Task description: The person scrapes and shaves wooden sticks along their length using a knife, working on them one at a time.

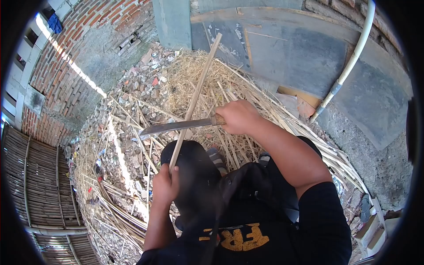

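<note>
In the head view, the left hand (165,183) is closed around the near end of a long, narrow, pale tan wood-like strip (203,81), which slants away over dry, straw-coloured shavings (179,81). The right hand (238,117) grips the brown handle of a long, grey metal-bladed knife (163,127), its blade crossing the strip beyond the black-clothed left knee (194,159).

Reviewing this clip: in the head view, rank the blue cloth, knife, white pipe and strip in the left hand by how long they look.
1. Strip and white pipe: too alike to rank; the pipe also runs out of view.
2. Knife.
3. Blue cloth, possibly small because farther away.
</note>
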{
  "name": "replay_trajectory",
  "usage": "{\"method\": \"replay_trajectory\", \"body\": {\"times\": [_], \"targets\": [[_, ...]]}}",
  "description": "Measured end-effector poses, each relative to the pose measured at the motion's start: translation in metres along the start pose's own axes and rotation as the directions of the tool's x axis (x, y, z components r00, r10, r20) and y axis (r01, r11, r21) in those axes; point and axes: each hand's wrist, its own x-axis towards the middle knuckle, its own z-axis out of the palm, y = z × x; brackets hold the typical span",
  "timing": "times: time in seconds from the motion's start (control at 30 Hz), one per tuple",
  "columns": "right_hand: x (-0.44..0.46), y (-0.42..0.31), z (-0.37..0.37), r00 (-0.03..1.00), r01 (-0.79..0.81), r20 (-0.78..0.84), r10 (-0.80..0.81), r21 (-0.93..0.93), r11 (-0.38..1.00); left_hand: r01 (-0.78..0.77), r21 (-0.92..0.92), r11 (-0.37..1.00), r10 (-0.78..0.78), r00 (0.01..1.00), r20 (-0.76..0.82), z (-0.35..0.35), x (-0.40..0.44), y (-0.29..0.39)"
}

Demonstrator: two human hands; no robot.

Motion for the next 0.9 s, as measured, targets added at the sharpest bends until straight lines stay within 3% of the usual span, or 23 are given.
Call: {"method": "replay_trajectory", "body": {"times": [0.2, 0.3, 0.4, 0.5, 0.6, 0.7, 0.8, 0.9], "targets": [[0.006, 0.004, 0.002, 0.988, -0.154, 0.053, 0.148, 0.137, 0.978, -0.007, -0.066, 0.998, 0.008, 1.0, 0.012, -0.003, 0.0, 0.0], [0.001, -0.008, 0.004, 0.994, -0.094, -0.041, 0.098, 0.087, 0.992, -0.012, 0.03, 0.999, 0.012, 1.0, -0.017, 0.002, -0.003, -0.006], [-0.006, -0.018, -0.002, 1.0, -0.001, 0.025, 0.001, -0.022, 1.0, -0.033, 0.078, 0.996, 0.034, 0.999, -0.01, 0.003, -0.003, -0.002], [0.002, -0.003, 0.006, 0.997, -0.076, 0.035, 0.074, 0.073, 0.994, -0.042, 0.077, 0.996, 0.042, 0.999, -0.004, 0.004, 0.0, -0.005], [0.016, 0.025, 0.004, 0.94, -0.317, -0.05, 0.338, 0.242, 0.917, -0.023, 0.048, 0.999, 0.023, 1.0, 0.0, 0.005, -0.003, -0.004], [0.017, 0.051, 0.0, 0.905, -0.358, -0.16, 0.394, 0.213, 0.909, -0.022, 0.078, 0.997, 0.022, 1.0, 0.006, 0.001, -0.004, -0.005], [0.005, 0.048, -0.004, 0.935, -0.322, -0.102, 0.341, 0.167, 0.932, -0.027, 0.089, 0.996, 0.024, 0.999, 0.036, -0.001, 0.0, -0.002], [-0.001, 0.023, -0.003, 0.986, -0.164, 0.004, 0.164, 0.086, 0.983, -0.042, 0.084, 0.996, 0.039, 0.998, 0.044, 0.001, 0.002, 0.004]]}}
